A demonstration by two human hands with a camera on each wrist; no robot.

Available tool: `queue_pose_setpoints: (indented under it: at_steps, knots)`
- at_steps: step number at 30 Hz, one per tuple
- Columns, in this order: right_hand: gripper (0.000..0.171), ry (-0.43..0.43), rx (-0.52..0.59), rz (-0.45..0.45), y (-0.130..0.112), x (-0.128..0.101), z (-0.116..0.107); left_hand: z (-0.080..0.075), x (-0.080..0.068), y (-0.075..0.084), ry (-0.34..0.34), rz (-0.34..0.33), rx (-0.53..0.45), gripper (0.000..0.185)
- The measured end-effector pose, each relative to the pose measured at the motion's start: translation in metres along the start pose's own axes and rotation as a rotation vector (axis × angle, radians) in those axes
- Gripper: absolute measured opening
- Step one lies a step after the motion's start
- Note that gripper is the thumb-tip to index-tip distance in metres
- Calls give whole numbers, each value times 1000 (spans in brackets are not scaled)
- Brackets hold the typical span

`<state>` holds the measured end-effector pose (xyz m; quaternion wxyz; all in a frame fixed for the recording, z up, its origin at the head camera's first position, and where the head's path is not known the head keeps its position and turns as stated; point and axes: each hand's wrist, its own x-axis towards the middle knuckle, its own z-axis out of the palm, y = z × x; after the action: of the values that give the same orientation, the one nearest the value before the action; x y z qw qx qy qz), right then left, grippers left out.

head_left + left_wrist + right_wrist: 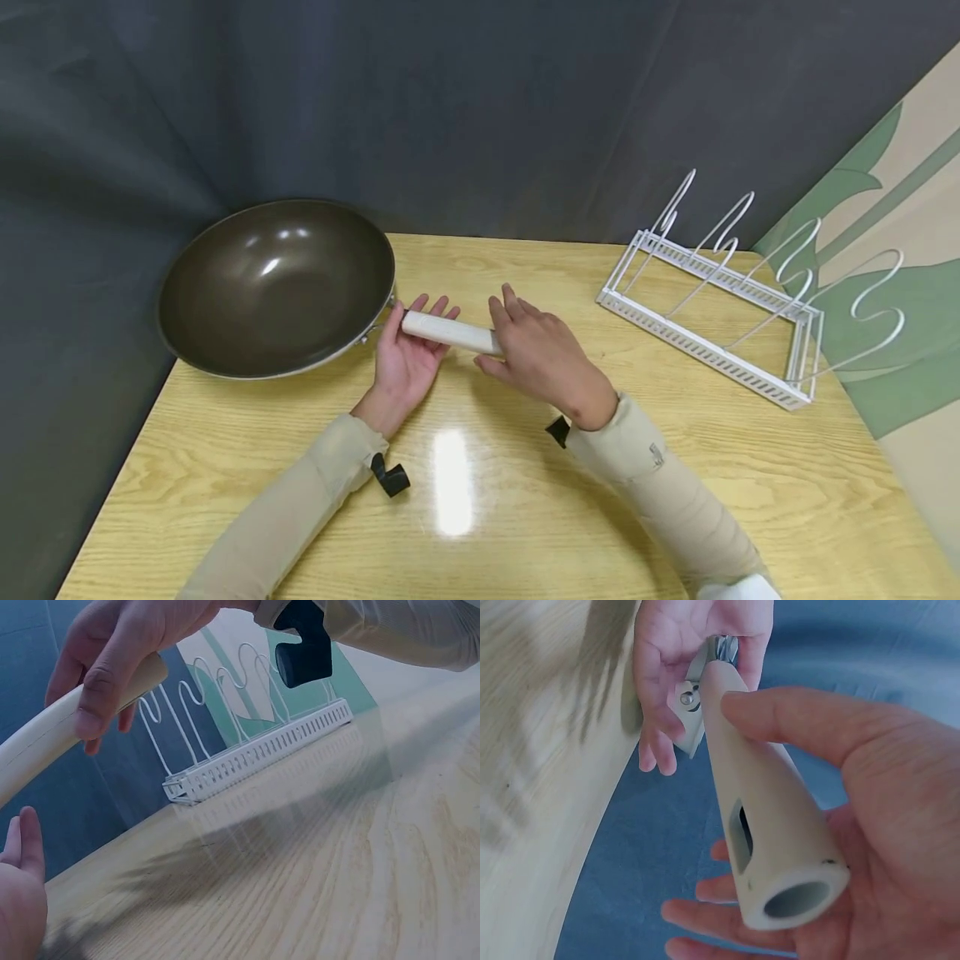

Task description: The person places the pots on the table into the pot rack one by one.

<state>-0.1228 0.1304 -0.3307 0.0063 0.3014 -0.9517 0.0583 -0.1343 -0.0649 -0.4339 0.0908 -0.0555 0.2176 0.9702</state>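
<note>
A dark brown wok (273, 287) sits at the table's far left corner, its cream handle (450, 332) pointing right. My left hand (408, 354) lies palm up under the handle close to the wok's rim, fingers fairly straight and reaching up past it. My right hand (536, 350) grips the handle's free end. In the right wrist view the thumb presses along the handle (765, 825) and the fingers curl beneath its hollow end, while the left hand (667, 652) cups the metal bracket. The left wrist view shows the handle (37, 750) in the right hand (127, 645), above the left palm (19, 892).
A white wire rack (720, 333) with several looped dividers stands at the table's far right, also visible as the rack (255, 742) in the left wrist view. The wooden table (480, 517) meets a dark curtain behind and a patterned wall on the right.
</note>
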Motion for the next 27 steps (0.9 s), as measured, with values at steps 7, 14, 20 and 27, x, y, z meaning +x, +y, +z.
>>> queue_pose_setpoints:
  at_steps: [7, 14, 20, 27]
  knots:
    - [83, -124, 16, 63, -2, 14, -2, 2, 6, 2, -38, 34, -76, 74]
    - [83, -227, 34, 96, 0, 20, -1, 8, 10, -4, -47, 41, -119, 76]
    - [76, -275, 70, 122, -1, 25, 1, 12, 13, -7, -40, 37, -194, 69]
    - [70, -280, 92, 126, -3, 28, 4, 17, 15, -8, -45, 34, -256, 69]
